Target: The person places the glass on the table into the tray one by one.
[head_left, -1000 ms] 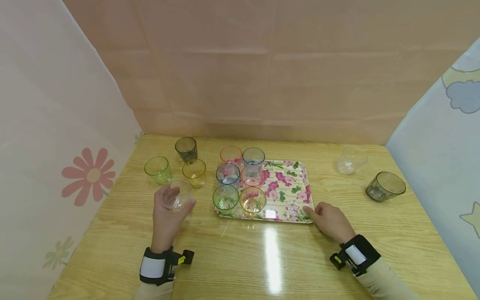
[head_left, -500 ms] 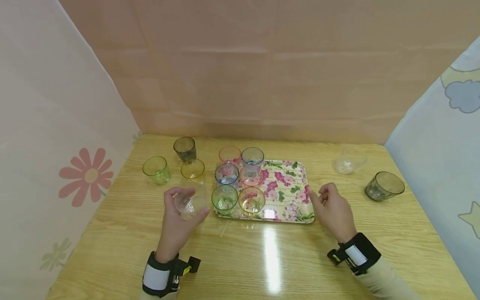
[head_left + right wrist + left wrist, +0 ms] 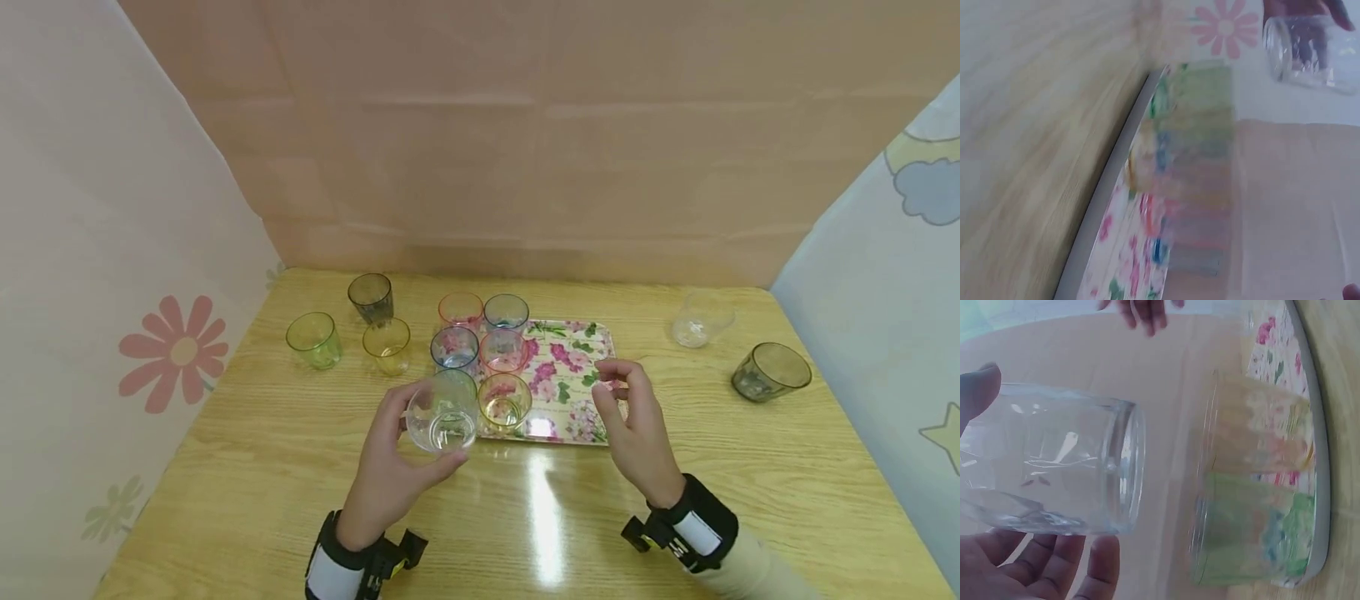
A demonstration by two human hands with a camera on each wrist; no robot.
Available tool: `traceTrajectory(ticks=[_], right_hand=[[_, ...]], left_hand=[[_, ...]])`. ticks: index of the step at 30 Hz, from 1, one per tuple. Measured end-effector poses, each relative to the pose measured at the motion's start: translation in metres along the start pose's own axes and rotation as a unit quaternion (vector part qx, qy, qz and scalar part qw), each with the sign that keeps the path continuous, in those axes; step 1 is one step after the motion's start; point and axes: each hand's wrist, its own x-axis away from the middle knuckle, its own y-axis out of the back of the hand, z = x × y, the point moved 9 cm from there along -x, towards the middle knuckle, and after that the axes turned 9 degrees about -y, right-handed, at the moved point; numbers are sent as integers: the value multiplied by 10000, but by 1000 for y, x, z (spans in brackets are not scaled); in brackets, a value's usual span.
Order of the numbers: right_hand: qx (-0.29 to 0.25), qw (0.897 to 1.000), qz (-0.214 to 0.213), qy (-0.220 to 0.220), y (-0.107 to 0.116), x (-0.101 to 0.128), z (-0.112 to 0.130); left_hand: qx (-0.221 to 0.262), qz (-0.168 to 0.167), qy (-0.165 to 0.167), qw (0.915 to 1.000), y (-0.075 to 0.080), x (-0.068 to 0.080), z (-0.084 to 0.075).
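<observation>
My left hand (image 3: 390, 471) grips a clear glass (image 3: 442, 423), thumb on one side and fingers on the other. It is raised above the left front of a flowered tray (image 3: 558, 390). In the left wrist view the clear glass (image 3: 1060, 459) is apart from the green glass (image 3: 1247, 531) and yellow glass (image 3: 1260, 431) on the tray. From the head, the clear glass partly covers the green one. My right hand (image 3: 636, 429) hovers by the tray's right side, fingers loosely bent, holding nothing.
Blue glasses (image 3: 454, 350) and pink glasses (image 3: 504, 352) fill the tray's left part. Left of it stand a dark glass (image 3: 372, 298), a green glass (image 3: 315, 340) and an amber glass (image 3: 387, 347). At right are a clear glass (image 3: 699, 320) and a dark glass (image 3: 771, 372).
My left hand has carried the clear glass rightward from the table's left side to over the tray. My right hand has left the tray's front right corner and risen inward.
</observation>
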Motion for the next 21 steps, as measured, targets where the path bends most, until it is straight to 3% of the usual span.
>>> traceTrajectory(ticks=[5, 13, 21], right_hand=[[-1179, 9888, 842, 355, -22, 9, 19], [-1910, 9513, 2420, 85, -60, 25, 36], [-2390, 9203, 3097, 61, -70, 36, 40]], left_hand=[[430, 196, 113, 9988, -24, 0, -7], [1036, 560, -246, 9927, -64, -6, -28], [1102, 634, -111, 9918, -74, -6, -30]])
